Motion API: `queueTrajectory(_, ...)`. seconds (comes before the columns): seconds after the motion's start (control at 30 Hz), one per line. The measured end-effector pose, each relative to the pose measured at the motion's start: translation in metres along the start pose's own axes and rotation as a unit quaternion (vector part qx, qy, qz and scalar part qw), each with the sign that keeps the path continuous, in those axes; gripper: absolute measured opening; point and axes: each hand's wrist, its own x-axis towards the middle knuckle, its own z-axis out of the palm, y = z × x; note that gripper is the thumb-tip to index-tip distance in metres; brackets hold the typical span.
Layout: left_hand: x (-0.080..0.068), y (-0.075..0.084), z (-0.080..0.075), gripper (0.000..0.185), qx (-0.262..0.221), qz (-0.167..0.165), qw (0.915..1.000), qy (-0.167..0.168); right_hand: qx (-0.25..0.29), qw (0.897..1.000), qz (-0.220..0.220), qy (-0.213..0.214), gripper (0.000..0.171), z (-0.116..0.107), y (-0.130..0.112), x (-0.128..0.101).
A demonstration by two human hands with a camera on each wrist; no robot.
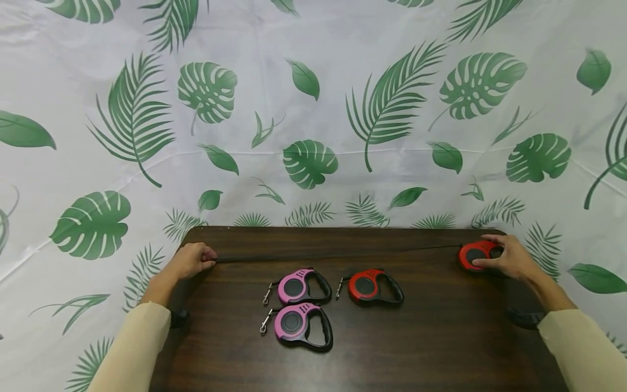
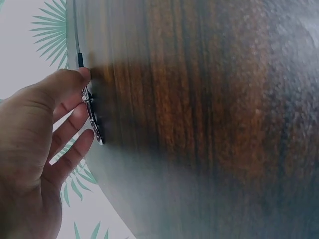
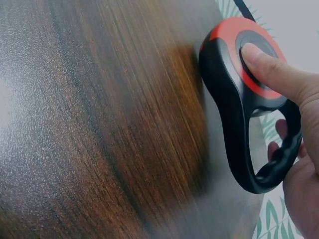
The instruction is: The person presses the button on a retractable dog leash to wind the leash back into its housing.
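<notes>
Left hand point(image 1: 192, 260), fingers point(image 2: 75, 79) pinching the metal clip point(image 2: 93, 119) at the worktop's point(image 1: 441, 348) far left edge. Right hand point(image 1: 509, 257), fingers point(image 3: 269, 67) curled about the red leash reel point(image 3: 239, 99) at the far right corner, thumb pressing its centre disc. Black cord point(image 1: 338, 253) runs taut between clip and reel along the far edge.

Judgement: reel is hard, smooth plastic, fairly light, stiff; best taken through the loop handle. Cord is thin, limp, likely spring-loaded.

Near centre: two pink reels point(image 1: 300, 286) point(image 1: 299, 324), another red reel point(image 1: 372, 286). Leaf-print cloth point(image 1: 313, 109) behind.
</notes>
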Motion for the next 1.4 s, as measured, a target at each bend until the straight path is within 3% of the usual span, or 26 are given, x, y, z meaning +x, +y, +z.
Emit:
queueTrajectory(0.23, 0.0, 0.001, 0.001, 0.009, 0.003, 0.007, 1.0, 0.004, 0.015, 1.0, -0.011, 0.016, 0.074, -0.002, 0.002, -0.004)
queueTrajectory(0.7, -0.008, -0.005, -0.006, 0.009, -0.034, 0.023, 0.9992, 0.003, -0.024, 0.999, 0.032, 0.026, 0.074, -0.007, -0.004, -0.013)
queueTrajectory(1.13, -0.02, -0.009, -0.026, 0.01, -0.045, 0.035, 0.9967, 0.058, -0.035, 0.997, 0.054, -0.045, 0.079, -0.015, -0.014, -0.016)
queueTrajectory(1.4, -0.026, -0.009, -0.035, 0.011, -0.038, 0.013, 0.9978, 0.052, -0.001, 0.997, 0.049, -0.053, 0.066, -0.017, -0.015, -0.017)
